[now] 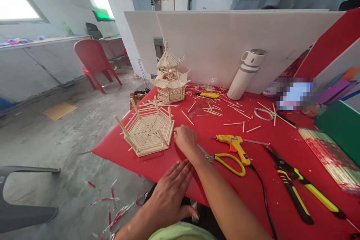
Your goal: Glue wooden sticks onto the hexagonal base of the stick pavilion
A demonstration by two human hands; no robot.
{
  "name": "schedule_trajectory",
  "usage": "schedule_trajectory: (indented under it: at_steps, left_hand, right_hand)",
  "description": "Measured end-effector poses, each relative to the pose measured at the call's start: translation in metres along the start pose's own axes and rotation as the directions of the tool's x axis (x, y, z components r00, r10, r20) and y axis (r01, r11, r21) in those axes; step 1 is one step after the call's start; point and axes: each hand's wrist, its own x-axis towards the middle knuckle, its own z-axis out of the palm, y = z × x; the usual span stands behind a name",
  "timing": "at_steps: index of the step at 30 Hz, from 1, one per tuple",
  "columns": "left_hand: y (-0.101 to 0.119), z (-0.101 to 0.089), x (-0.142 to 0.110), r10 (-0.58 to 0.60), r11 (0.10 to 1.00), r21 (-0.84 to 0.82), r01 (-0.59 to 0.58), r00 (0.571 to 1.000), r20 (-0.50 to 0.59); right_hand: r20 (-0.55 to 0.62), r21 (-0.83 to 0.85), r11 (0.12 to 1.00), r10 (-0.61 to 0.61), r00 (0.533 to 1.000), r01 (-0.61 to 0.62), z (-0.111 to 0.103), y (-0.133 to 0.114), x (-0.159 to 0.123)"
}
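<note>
My left hand (172,186) lies flat at the table's near edge, fingers stretched out, holding nothing visible. Just beyond it, my right hand (185,138) is closed, its fingers curled toward the base; whether it pinches a small thing is hidden. Beside those fingertips sits a many-sided base of wooden sticks (150,130), ringed inside like a web, with short upright posts. Partly behind my right forearm lie scissors with yellow handles (231,163). A yellow glue gun (232,142) rests on its side to their right.
A stick-built pagoda model (168,77) stands at the back, near a yellow utility knife (209,95) and scattered loose sticks (212,109). A white bottle (244,77) leans against a white board (208,45). Black-and-yellow shears (295,180) and packaged sticks (329,157) lie right.
</note>
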Motion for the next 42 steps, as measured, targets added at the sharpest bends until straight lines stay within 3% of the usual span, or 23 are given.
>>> schedule_trajectory:
  at_steps: [4,6,7,10,11,15,19,22,28,34,42]
  left_hand:
    - [-0.001,0.003,-0.004,-0.005,0.997,-0.081,0.003,1.000,-0.023]
    - [-0.001,0.006,-0.007,-0.095,0.980,-0.187,0.068,0.986,-0.139]
    - [-0.001,0.007,-0.008,-0.194,0.959,-0.247,0.137,0.955,-0.224]
    - [-0.002,0.008,-0.006,-0.470,0.865,-0.381,0.326,0.793,-0.388]
    - [-0.004,0.007,-0.005,-0.476,0.863,-0.377,0.336,0.790,-0.386]
    - [-0.013,0.001,0.000,-0.261,0.957,-0.190,0.220,0.937,-0.231]
    - [-0.019,-0.001,-0.006,-0.113,0.993,0.018,0.115,0.990,-0.088]
    - [-0.019,0.002,-0.011,-0.080,0.989,0.116,0.086,0.995,-0.061]
    - [-0.018,0.006,-0.009,-0.072,0.982,0.168,0.081,0.996,-0.057]
    - [-0.020,0.008,-0.010,-0.057,0.978,0.198,0.066,0.997,-0.050]
    - [-0.022,0.009,-0.011,-0.077,0.990,0.116,0.083,0.995,-0.058]
  right_hand:
    - [-0.020,0.009,1.000,-0.019,1.000,0.019,-0.008,0.002,-0.008]
    - [-0.016,0.012,1.000,-0.029,0.999,0.029,-0.014,0.006,-0.023]
    - [-0.012,0.013,0.999,-0.036,0.999,0.036,-0.017,0.008,-0.034]
    - [0.014,0.027,0.997,-0.071,0.997,0.071,-0.021,0.014,-0.072]
    - [0.040,0.039,0.996,-0.087,0.995,0.085,-0.021,0.015,-0.084]
    - [0.123,0.112,0.989,-0.113,0.986,0.100,-0.028,0.022,-0.106]
    - [0.058,0.064,0.998,-0.015,0.998,0.011,-0.040,0.020,-0.081]
    - [-0.007,0.009,1.000,0.006,1.000,-0.006,-0.039,0.011,-0.047]
    - [0.017,0.028,0.998,0.058,0.998,-0.059,-0.013,-0.004,-0.003]
    - [0.020,0.017,0.994,0.107,0.994,-0.108,-0.004,-0.007,0.007]
    - [-0.004,-0.001,0.998,0.055,0.998,-0.055,-0.007,-0.003,0.003]
